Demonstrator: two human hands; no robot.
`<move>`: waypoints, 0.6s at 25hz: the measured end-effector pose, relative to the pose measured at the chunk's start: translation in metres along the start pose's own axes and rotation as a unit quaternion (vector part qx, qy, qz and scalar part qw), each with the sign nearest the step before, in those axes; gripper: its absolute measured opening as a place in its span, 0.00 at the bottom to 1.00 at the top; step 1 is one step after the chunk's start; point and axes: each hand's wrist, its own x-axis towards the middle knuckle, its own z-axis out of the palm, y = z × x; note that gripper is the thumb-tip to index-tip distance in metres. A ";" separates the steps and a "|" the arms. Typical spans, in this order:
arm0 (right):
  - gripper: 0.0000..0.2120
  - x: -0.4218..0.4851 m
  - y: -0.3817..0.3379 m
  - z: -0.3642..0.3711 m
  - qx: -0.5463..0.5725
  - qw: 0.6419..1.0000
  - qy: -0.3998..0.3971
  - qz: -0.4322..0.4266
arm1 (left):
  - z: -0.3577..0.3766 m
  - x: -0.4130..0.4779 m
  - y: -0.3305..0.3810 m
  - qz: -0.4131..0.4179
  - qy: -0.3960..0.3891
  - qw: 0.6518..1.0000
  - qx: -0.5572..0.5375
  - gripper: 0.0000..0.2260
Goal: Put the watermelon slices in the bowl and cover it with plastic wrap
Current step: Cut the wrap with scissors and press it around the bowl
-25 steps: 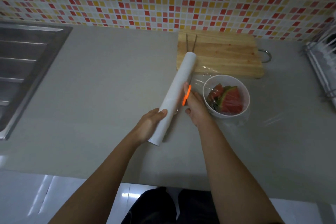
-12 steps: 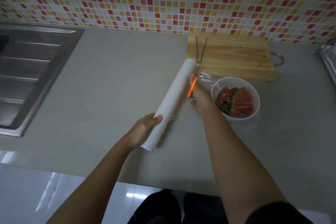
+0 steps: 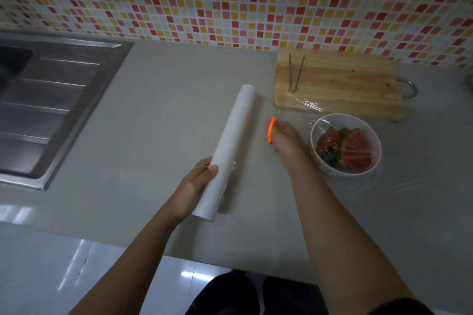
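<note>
A white bowl with red-and-green watermelon slices sits on the grey counter, right of centre. Clear plastic wrap stretches over the bowl and onto the board's front edge. My left hand grips the near end of a long white wrap roll, which lies diagonally to the left of the bowl. My right hand sits between roll and bowl, holding a small orange cutter at the film's edge.
A wooden cutting board with metal tongs on it lies behind the bowl, against the mosaic tile wall. A steel sink fills the left side. The counter's front edge runs below my forearms.
The roll in my left hand has pulled away leftward from my right hand; a gap now shows between roll and orange cutter. The view has shifted, so the bowl appears further right.
</note>
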 end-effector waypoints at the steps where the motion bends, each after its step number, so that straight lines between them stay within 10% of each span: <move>1: 0.18 -0.011 0.006 0.001 -0.021 1.000 -0.002 -0.016 | 0.006 0.003 0.000 0.011 0.025 1.000 -0.015 0.08; 7: 0.11 -0.075 0.034 -0.011 -0.218 0.964 0.067 -0.135 | 0.025 0.022 -0.014 0.099 0.124 0.917 0.366 0.16; 15: 0.12 -0.092 0.038 0.005 -0.351 0.925 0.113 -0.092 | 0.040 0.017 -0.008 0.116 0.137 0.845 0.504 0.16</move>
